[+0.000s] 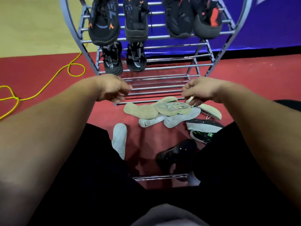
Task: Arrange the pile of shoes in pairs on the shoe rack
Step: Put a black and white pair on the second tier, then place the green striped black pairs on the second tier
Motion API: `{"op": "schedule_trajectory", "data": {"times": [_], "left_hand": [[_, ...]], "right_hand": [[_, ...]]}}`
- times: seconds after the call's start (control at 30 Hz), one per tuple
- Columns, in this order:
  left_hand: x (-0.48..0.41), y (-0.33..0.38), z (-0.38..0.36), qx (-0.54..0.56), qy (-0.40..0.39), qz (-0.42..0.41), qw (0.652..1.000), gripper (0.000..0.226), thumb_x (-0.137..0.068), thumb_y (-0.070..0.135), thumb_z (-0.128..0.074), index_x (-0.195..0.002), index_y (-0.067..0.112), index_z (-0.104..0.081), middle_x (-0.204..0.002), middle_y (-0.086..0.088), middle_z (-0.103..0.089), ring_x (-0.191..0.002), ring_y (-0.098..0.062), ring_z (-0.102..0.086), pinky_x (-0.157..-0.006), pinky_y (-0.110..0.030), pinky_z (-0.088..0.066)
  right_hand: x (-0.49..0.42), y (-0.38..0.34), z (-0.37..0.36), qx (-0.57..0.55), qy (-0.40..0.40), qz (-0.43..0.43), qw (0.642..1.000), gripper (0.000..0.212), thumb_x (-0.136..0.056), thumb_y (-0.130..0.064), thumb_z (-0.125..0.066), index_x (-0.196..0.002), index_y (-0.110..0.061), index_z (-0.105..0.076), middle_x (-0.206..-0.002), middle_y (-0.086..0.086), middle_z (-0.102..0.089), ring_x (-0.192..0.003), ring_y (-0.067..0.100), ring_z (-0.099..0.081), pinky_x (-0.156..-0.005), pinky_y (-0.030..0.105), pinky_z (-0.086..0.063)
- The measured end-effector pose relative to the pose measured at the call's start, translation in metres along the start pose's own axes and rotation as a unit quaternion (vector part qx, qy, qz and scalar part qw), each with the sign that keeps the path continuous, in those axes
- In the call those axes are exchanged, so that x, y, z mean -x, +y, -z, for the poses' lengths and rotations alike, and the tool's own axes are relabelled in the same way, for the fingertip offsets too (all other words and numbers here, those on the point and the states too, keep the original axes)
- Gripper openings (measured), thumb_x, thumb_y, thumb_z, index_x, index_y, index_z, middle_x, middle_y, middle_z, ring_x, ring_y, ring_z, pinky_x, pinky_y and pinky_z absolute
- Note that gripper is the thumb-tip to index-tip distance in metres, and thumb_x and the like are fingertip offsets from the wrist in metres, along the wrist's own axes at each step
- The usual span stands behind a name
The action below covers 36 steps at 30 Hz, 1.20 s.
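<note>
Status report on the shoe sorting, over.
Left hand empty, over the lower rack bars. Right hand at a beige shoe, grip unclear. Six black shoes racked, pile on the floor. Yellow cord lies left, clear of the pile.

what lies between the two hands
In the head view, only the bars of an empty shoe rack shelf lie between the left hand and right hand.

**Hands over the rack's lowest bars, pile in front**

Four dark shoes (104, 25) sit on the shoe rack's (158, 37) top shelf, and a black pair (112, 59) sits at the left of the shelf below. The left hand (114, 90) hangs loosely curled and empty over the rack's lowest bars. The right hand (198, 92) reaches a pale shoe (211, 111) in the pile (162, 110) just in front of the rack. A yellow cord (17, 99) lies left of the rack.
</note>
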<state>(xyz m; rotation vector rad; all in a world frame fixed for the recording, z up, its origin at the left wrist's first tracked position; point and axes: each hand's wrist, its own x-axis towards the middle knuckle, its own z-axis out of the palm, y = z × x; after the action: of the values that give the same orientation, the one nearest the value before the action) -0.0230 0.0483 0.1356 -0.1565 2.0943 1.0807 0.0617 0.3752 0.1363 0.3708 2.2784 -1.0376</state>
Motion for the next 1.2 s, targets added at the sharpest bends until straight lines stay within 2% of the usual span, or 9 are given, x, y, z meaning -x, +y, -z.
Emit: {"op": "schedule_trajectory", "data": {"times": [0.13,0.2,0.47,0.57,0.67,0.87,1.0,1.1,1.2], "left_hand": [[0.032,-0.016,-0.032,0.007,0.005,-0.003,1.0,0.013,-0.097,0.03,-0.068,-0.101,0.018,-0.065,-0.108,-0.008,-0.066,-0.085,-0.024,-0.066,-0.077,-0.038,-0.056],[0.047,-0.022,-0.047,0.014,0.011,-0.007,1.0,0.015,-0.097,0.033,-0.068,-0.101,0.018,-0.066,-0.108,-0.009,-0.067,-0.088,-0.025,-0.068,-0.076,-0.038,-0.057],[0.083,-0.042,-0.079,0.066,0.041,0.003,0.997,0.016,-0.101,0.027,-0.063,-0.107,0.013,-0.067,-0.121,-0.018,-0.07,-0.082,-0.024,-0.068,-0.071,-0.035,-0.056],[0.074,-0.041,-0.094,0.02,0.037,0.009,0.999,0.013,-0.099,0.025,-0.064,-0.103,0.012,-0.067,-0.115,-0.016,-0.072,-0.077,-0.022,-0.068,-0.07,-0.034,-0.056],[0.051,-0.032,-0.114,0.029,0.014,-0.003,0.999,0.012,-0.099,0.024,-0.064,-0.102,0.012,-0.067,-0.111,-0.014,-0.073,-0.077,-0.021,-0.069,-0.068,-0.033,-0.057],[-0.01,-0.023,-0.16,0.014,-0.048,0.021,0.999,0.012,-0.096,0.022,-0.064,-0.102,0.013,-0.066,-0.098,-0.006,-0.071,-0.084,-0.023,-0.073,-0.083,-0.038,-0.06],[-0.046,-0.001,-0.188,0.009,-0.073,0.051,0.996,0.015,-0.098,0.024,-0.062,-0.103,0.011,-0.066,-0.1,-0.006,-0.07,-0.083,-0.02,-0.071,-0.068,-0.031,-0.059],[-0.072,0.014,-0.213,0.034,-0.083,0.069,0.994,0.012,-0.101,0.023,-0.058,-0.104,0.013,-0.064,-0.105,-0.005,-0.07,-0.094,-0.023,-0.072,-0.081,-0.035,-0.06],[-0.1,0.005,-0.243,0.059,-0.086,0.099,0.99,0.014,-0.101,0.023,-0.058,-0.109,0.013,-0.063,-0.106,-0.006,-0.067,-0.098,-0.022,-0.07,-0.09,-0.039,-0.06]], "right_hand": [[0.03,0.05,0.029,0.099,0.032,-0.055,0.993,0.013,-0.098,-0.021,-0.068,-0.1,-0.008,-0.069,-0.104,0.012,-0.075,-0.074,0.028,-0.071,-0.056,0.029,-0.052],[0.041,0.059,0.034,0.121,0.019,-0.069,0.99,0.012,-0.099,-0.021,-0.067,-0.099,-0.009,-0.069,-0.106,0.013,-0.074,-0.077,0.03,-0.072,-0.056,0.029,-0.051],[0.054,0.021,0.027,0.04,0.01,0.014,0.999,0.015,-0.099,-0.029,-0.068,-0.11,-0.018,-0.067,-0.106,0.01,-0.072,-0.075,0.027,-0.073,-0.066,0.034,-0.059],[0.047,0.021,0.026,0.031,0.01,0.01,0.999,0.017,-0.099,-0.03,-0.069,-0.112,-0.019,-0.067,-0.106,0.011,-0.072,-0.075,0.027,-0.073,-0.067,0.036,-0.061],[0.04,0.036,0.025,0.053,0.011,-0.023,0.998,0.014,-0.1,-0.027,-0.068,-0.108,-0.016,-0.068,-0.107,0.014,-0.072,-0.076,0.028,-0.071,-0.072,0.039,-0.059],[0.044,0.108,0.038,0.03,0.036,-0.135,0.99,0.015,-0.103,-0.021,-0.061,-0.105,-0.007,-0.063,-0.098,0.015,-0.065,-0.078,0.031,-0.064,-0.057,0.03,-0.05],[0.05,0.174,0.036,-0.07,0.139,-0.209,0.966,0.016,-0.102,-0.018,-0.06,-0.11,-0.005,-0.065,-0.097,0.013,-0.066,-0.074,0.029,-0.062,-0.059,0.03,-0.047],[0.045,0.222,0.008,-0.135,0.2,-0.259,0.935,0.018,-0.098,-0.015,-0.06,-0.107,-0.001,-0.068,-0.094,0.016,-0.065,-0.078,0.029,-0.06,-0.062,0.034,-0.047],[0.041,0.264,-0.032,-0.195,0.194,-0.316,0.908,0.011,-0.095,-0.015,-0.065,-0.096,-0.005,-0.068,-0.088,0.017,-0.064,-0.075,0.028,-0.06,-0.064,0.036,-0.047]]}}
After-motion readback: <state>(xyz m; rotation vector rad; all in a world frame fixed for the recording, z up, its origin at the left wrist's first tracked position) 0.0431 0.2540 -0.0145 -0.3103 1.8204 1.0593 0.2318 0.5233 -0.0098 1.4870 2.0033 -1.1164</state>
